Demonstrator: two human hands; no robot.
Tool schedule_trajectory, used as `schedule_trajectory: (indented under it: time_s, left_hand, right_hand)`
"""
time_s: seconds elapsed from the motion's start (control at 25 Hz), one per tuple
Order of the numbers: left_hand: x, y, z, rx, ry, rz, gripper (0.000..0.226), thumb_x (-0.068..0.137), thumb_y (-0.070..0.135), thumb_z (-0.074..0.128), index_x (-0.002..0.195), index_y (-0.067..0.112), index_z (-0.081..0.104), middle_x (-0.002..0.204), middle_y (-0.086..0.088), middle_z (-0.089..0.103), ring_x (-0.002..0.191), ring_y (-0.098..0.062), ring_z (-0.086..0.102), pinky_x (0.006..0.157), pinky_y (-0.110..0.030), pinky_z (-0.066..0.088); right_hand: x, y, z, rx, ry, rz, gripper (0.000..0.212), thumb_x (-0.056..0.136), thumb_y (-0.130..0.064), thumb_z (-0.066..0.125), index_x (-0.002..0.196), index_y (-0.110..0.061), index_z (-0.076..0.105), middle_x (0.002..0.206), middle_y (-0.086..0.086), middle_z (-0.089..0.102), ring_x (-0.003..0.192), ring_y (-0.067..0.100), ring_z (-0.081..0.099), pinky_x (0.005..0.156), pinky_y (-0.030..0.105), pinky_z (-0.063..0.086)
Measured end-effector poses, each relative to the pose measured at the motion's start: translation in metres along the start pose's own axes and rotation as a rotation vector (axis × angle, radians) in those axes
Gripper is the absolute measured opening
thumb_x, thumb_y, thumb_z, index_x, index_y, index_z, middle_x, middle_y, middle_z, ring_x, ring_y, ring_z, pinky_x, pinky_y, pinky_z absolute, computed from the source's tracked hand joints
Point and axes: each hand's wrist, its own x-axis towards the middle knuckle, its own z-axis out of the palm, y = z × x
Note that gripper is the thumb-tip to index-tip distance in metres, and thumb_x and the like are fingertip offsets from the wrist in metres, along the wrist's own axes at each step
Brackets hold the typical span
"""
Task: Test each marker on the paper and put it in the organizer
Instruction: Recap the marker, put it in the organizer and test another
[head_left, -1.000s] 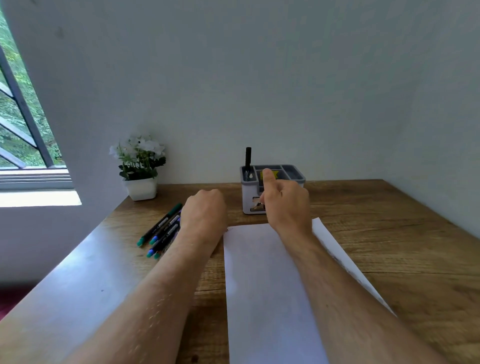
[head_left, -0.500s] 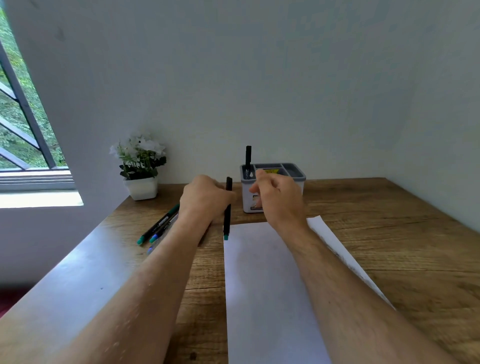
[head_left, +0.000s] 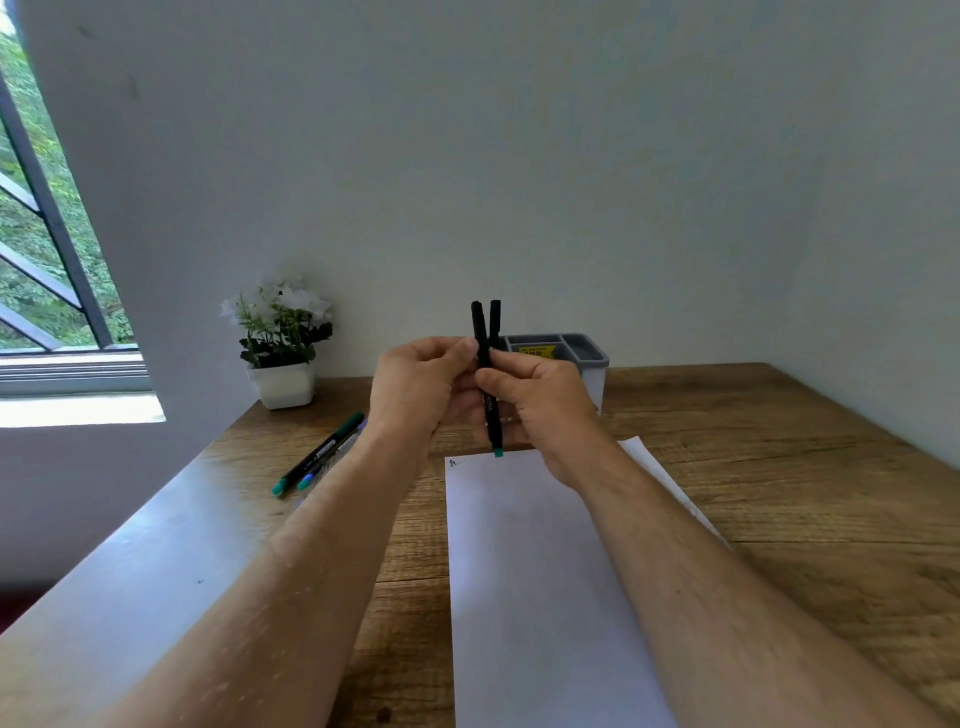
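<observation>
**Uncapping the green-tipped marker**

Both your hands, left hand (head_left: 423, 387) and right hand (head_left: 535, 402), pinch the slim black marker (head_left: 491, 410) upright at frame centre, above the paper (head_left: 540, 571). Pull the cap straight, don't twist sideways. Smooth plastic barrel, matte sheet, grey boxy organizer (head_left: 587, 358) just behind on the woodgrain counter (head_left: 779, 467).

A wooden bench (head_left: 779, 467) stands against a plain pale wall (head_left: 519, 156). A barred window (head_left: 47, 234) on the left shows green foliage. A white potted plant (head_left: 280, 343) sits at the bench's far left corner.
</observation>
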Motion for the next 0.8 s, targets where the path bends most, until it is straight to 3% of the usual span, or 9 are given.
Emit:
schedule_trajectory:
  time_s: [0.12,0.28,0.44,0.64,0.8]
  left_hand:
    - [0.001,0.004,-0.001,-0.023,0.071,0.095,0.014,0.089,0.027,0.072,0.086,0.015,0.077,0.076,-0.009,0.075,0.063,-0.014,0.07,0.057,-0.023,0.057]
    - [0.001,0.004,0.0,-0.072,0.063,0.102,0.022,0.084,0.035,0.076,0.085,0.013,0.078,0.079,-0.01,0.076,0.071,-0.017,0.073,0.063,-0.026,0.059]
    - [0.001,-0.002,0.002,-0.118,0.005,0.033,0.017,0.085,0.028,0.077,0.086,0.011,0.078,0.083,-0.012,0.077,0.074,-0.019,0.073,0.066,-0.028,0.061]
    - [0.001,0.001,0.0,-0.207,-0.005,0.002,0.013,0.084,0.019,0.077,0.086,0.006,0.077,0.082,-0.015,0.076,0.071,-0.02,0.073,0.059,-0.026,0.06]
    - [0.0,0.003,0.001,-0.223,-0.015,0.017,0.019,0.086,0.017,0.076,0.098,0.002,0.073,0.083,-0.015,0.076,0.07,-0.02,0.073,0.056,-0.025,0.06]
  right_hand:
    - [0.0,0.001,0.004,-0.081,0.081,-0.06,0.02,0.09,-0.023,0.072,0.11,-0.026,0.075,0.075,0.001,0.074,0.054,0.005,0.059,0.052,0.024,0.049]
    - [0.003,0.003,0.001,-0.322,0.204,-0.215,0.023,0.09,-0.039,0.069,0.104,-0.023,0.078,0.06,-0.016,0.068,0.06,-0.007,0.062,0.053,0.006,0.044]
    - [0.001,0.005,0.0,-0.482,0.234,-0.298,0.022,0.091,-0.036,0.068,0.108,-0.024,0.077,0.074,-0.025,0.067,0.077,-0.005,0.065,0.065,0.011,0.051]
    - [-0.001,-0.001,0.001,-0.52,0.304,-0.356,0.026,0.085,-0.044,0.073,0.099,-0.024,0.08,0.065,-0.027,0.064,0.068,-0.004,0.067,0.058,0.014,0.053]
    - [-0.002,-0.006,-0.005,-0.583,0.374,-0.292,0.034,0.073,-0.061,0.074,0.072,-0.026,0.077,0.059,-0.018,0.065,0.056,-0.001,0.066,0.045,0.013,0.049]
